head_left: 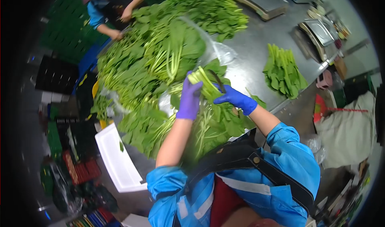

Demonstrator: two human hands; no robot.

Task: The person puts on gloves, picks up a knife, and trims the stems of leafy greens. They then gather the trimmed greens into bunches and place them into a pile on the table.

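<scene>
My left hand (190, 97), in a purple glove, is closed around the pale stems of a bunch of leafy greens (206, 86). Its leaves hang down toward my body. My right hand (236, 98), also gloved, is closed on the handle of a dark knife (217, 81), close to the right side of that bunch. A large pile of leafy greens (148, 62) spreads over the metal table (248, 54) beyond and to the left of my hands. Clear plastic (222, 52) lies by the pile. To the right sits a separate neat bunch (284, 72).
A co-worker's hands (122, 24) are at the pile's far left edge. Scales (264, 2) (319, 32) stand on the far right part of the table. A white tray (120, 156) is at the near left. A pale sack (347, 134) lies beyond the table's right edge.
</scene>
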